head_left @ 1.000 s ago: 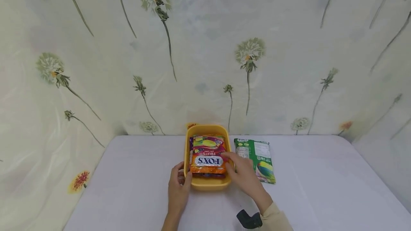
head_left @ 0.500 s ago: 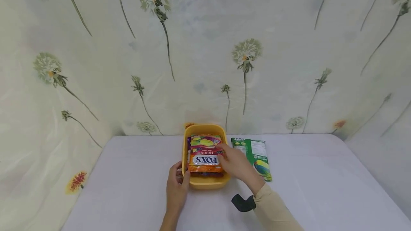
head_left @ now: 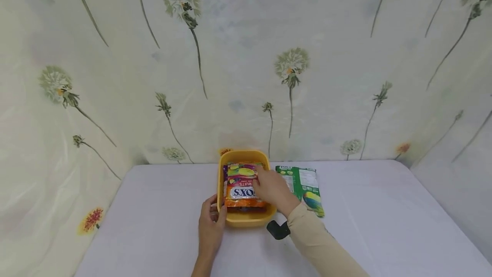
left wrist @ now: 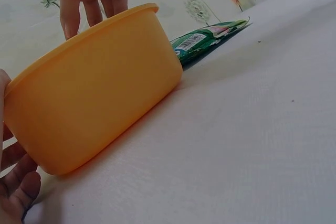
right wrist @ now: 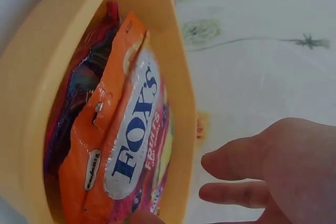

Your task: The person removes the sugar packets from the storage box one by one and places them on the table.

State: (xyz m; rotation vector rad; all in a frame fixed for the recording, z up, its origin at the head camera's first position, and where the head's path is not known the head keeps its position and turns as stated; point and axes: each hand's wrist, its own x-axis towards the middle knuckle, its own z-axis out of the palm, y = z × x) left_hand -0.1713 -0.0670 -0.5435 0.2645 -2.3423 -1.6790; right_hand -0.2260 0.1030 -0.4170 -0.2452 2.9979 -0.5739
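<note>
A yellow plastic tub (head_left: 247, 222) sits on the white table, with a red and orange Fox's candy bag (head_left: 240, 192) lying on top inside it. Under that bag, a dark purple-red packet (right wrist: 79, 90) shows in the right wrist view. My left hand (head_left: 210, 230) grips the tub's left side, thumb at the rim and fingers along the outer wall. Over the tub's right side reaches my right hand (head_left: 273, 189), its fingers spread apart. One fingertip is at the bag's surface; whether it presses cannot be told.
A green candy bag (head_left: 307, 183) lies flat on the table just right of the tub. Behind the table (head_left: 165, 200) stands a floral curtain-like backdrop (head_left: 238, 76), close to the tub's far end. A black strap piece (head_left: 278, 230) hangs at the right wrist.
My right hand has moved left and farther away, from the bag's right edge to over its upper right part. The left hand has kept its place on the tub.
</note>
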